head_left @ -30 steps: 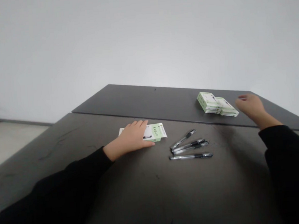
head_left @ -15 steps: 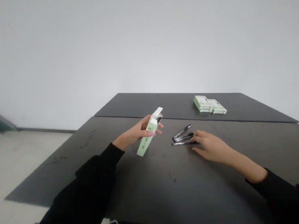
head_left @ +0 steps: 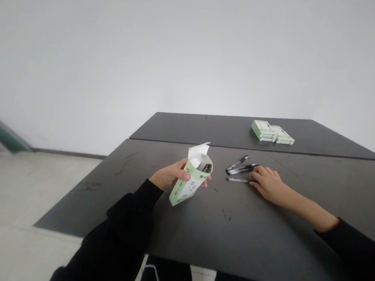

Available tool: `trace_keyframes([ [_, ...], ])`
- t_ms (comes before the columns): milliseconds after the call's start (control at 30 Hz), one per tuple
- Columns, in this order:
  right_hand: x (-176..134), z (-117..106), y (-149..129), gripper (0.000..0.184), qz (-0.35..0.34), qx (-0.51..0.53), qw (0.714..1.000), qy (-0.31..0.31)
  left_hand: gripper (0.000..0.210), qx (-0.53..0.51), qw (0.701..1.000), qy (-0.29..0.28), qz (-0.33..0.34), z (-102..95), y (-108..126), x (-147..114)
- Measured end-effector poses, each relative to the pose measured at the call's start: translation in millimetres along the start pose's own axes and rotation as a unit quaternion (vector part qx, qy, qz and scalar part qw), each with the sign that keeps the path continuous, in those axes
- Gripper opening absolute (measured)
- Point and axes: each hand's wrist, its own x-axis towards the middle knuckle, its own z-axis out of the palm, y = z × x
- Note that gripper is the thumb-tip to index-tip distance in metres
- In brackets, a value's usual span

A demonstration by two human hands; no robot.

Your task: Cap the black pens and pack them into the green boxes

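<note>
While the green-and-white carton [head_left: 191,187] is held tilted just above the near part of the dark worktop [head_left: 210,237], its top end gapes open, white flap [head_left: 198,150] sticking up. Something dark shows inside the mouth, too small to tell what. Left hand [head_left: 170,175] has it: fingers closed around the carton, thumb on the near side, other fingertips peeking out past the far side.

To the right of the carton, apart from it, the nearest pen [head_left: 238,180] lies flat, its right end under the right hand [head_left: 269,186]. Fingers are bent down at that end; can't tell whether they pinch it. Just behind it, other pens [head_left: 241,169] overlap, fanning out rightward, clear barrels with black grips and caps.

Farther back, past the seam, green-and-white boxes [head_left: 265,131] sit on the worktop, left pile higher, right pile touching it. Black sleeves [head_left: 129,228] cover both arms. White wall [head_left: 181,51] behind, pale floor [head_left: 49,188] at left.
</note>
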Motion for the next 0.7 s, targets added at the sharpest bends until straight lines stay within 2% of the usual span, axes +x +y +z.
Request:
trace_keyframes([
  [100,-1,-18,-4,0.018,-0.002,0.062,0.998,-0.021,0.053,-0.028,0.999,0.035,-0.011,-4.8,-4,-3],
  [200,-2,-67,-19,0.023,0.041,0.216,0.974,-0.058,0.056,-0.013,1.0,0.013,-0.013,-11.9,-7,-2],
  [333,-4,-150,-50,0.031,0.025,0.345,0.934,0.086,0.062,0.023,0.999,-0.032,-0.019,-14.1,-7,1],
  [400,-2,-182,-66,0.028,0.011,0.328,0.933,0.145,0.064,0.033,0.998,-0.045,-0.024,-10.5,-6,2],
  [467,4,-201,-78,0.027,-0.014,0.304,0.938,0.166,0.063,0.033,0.998,-0.052,-0.024,-5.5,-4,1],
  [500,8,-206,-83,0.027,-0.033,0.295,0.942,0.155,0.063,0.029,0.998,-0.056,-0.023,-3.0,-3,0],
  [633,29,-212,-104,0.022,-0.114,0.265,0.957,0.017,0.065,0.008,0.996,-0.081,-0.027,3.8,-1,0],
  [700,39,-212,-119,0.021,-0.14,0.24,0.96,-0.023,0.067,0.009,0.995,-0.095,-0.03,4.7,-2,1],
])
